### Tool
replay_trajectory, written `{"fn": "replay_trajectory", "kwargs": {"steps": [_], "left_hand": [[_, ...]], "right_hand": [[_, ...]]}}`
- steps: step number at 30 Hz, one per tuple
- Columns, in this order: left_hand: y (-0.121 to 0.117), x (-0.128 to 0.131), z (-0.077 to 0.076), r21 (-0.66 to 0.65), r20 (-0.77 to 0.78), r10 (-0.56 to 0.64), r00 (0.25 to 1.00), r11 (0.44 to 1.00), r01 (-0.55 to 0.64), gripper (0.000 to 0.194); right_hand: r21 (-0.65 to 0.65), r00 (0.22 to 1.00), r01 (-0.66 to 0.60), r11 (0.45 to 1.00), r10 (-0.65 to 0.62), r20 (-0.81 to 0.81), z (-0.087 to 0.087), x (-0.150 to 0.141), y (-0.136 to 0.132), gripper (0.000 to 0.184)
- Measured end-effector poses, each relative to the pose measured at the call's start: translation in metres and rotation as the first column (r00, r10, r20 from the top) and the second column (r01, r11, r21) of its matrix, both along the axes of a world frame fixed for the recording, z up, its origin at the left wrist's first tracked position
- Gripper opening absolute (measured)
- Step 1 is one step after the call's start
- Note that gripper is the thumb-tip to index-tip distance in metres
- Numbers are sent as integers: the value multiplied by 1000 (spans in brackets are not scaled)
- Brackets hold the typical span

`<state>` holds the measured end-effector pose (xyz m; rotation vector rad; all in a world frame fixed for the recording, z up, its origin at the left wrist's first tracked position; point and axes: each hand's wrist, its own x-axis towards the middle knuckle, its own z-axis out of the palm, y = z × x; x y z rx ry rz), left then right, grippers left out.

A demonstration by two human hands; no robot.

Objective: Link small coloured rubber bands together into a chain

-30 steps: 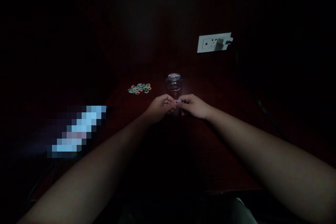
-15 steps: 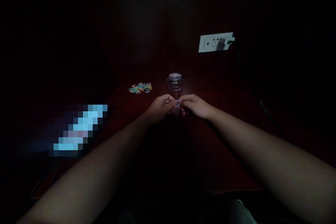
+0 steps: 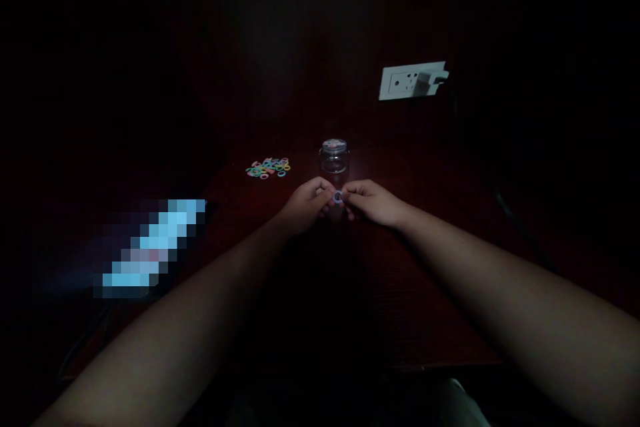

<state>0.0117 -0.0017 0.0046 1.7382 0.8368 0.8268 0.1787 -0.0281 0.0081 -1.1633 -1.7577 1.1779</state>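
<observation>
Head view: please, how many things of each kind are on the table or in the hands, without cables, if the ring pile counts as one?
Lidded clear jar: 1
Pile of coloured rings: 1
Purple ring, between left hand and right hand: 1
Blurred bright screen: 1
Total: 4

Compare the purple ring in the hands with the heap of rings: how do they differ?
The purple ring is a single loop; the heap of rings has many, overlapping. The purple ring is pinched between the left hand and right hand; the heap of rings lies untouched on the table. The purple ring shows one colour, the heap of rings several.
</observation>
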Motion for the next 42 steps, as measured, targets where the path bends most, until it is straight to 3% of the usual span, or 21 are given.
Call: {"fn": "replay_trajectory", "kwargs": {"steps": [22, 36, 42], "left_hand": [[-3, 0, 2, -9, -43, -30, 999, 1000, 29, 15], [-5, -1, 3, -74, 44, -83, 996, 993, 86, 24], [-4, -1, 4, -62, 43, -105, 994, 992, 108, 12]], "right_hand": [[36, 998, 22, 999, -24, 58, 2, 0, -2, 19], [72, 996, 40, 997, -45, 75, 1, 1, -1, 17], [97, 996, 34, 995, -41, 74, 2, 0, -3, 19]]}}
